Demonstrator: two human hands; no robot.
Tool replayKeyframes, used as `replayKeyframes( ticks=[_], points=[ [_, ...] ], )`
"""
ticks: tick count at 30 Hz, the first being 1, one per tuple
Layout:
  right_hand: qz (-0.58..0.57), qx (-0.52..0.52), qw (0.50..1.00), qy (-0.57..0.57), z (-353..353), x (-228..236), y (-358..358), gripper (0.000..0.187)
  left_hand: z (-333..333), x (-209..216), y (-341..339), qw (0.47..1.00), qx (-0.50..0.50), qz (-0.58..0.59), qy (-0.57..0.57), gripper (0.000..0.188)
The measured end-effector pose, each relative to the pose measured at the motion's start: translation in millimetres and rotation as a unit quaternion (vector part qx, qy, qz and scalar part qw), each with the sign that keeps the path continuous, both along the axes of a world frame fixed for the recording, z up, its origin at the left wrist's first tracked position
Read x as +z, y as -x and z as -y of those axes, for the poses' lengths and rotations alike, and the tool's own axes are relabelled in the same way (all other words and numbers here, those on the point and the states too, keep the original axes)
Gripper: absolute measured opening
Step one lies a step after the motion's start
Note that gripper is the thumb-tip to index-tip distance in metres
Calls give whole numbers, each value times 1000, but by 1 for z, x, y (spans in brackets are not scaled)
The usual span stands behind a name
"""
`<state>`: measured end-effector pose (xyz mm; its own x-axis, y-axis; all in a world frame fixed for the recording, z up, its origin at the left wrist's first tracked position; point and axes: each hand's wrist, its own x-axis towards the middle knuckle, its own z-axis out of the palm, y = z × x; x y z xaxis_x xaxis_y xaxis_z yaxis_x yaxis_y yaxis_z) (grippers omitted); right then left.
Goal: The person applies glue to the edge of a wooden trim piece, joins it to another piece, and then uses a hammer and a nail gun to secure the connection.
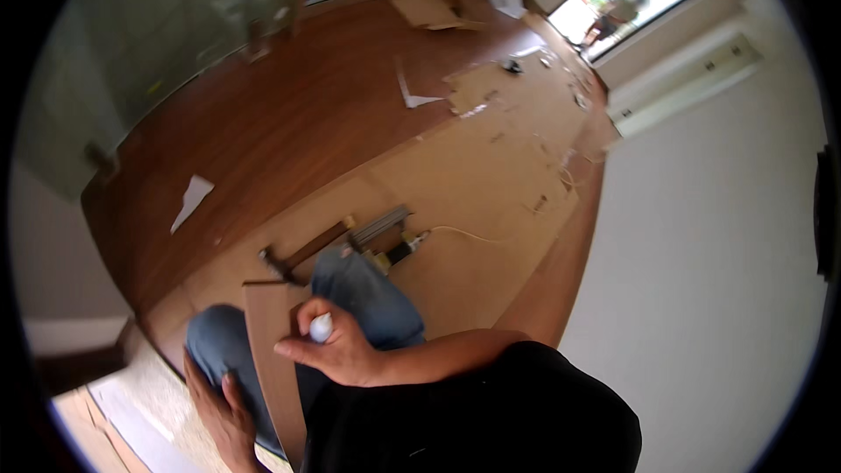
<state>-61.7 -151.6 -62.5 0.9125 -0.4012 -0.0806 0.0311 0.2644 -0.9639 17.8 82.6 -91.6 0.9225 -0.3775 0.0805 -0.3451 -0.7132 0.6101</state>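
right hand [346, 352] grasps a white bottle [321, 328], likely light and squeezable, best gripped mid-body, over the lap beside a stiff-looking wooden plank [270, 333]; left hand [223, 420] rests loose, empty, against the jeans [216, 333].

The long tan wooden board [275, 368] bars the low way between our left hand [221, 416] and right hand [346, 355]. Ahead of our blue denim-covered knees [372, 302], the brown-handled hammer [320, 243] and grey-and-black nail gun [381, 225] block a low pass forward; to their right we have room above the flat tan cardboard-like sheet [464, 276], crossed by a thin pale hose [464, 231], until the smooth white wall [701, 254] closes that side.
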Motion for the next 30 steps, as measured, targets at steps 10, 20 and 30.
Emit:
replayKeyframes(
  ticks=[10,20,30],
  points=[
    [-15,-44,997,59,15,-3,17,35,61,70,17,987,-78,-34,137,43],
    [85,-61,989,-102,9,-9,14,39,79,45,6,848,-81,-194,487,63],
    [49,-54,995,-66,22,3,14,39,88,67,-8,754,-60,-272,596,58]
  ],
)
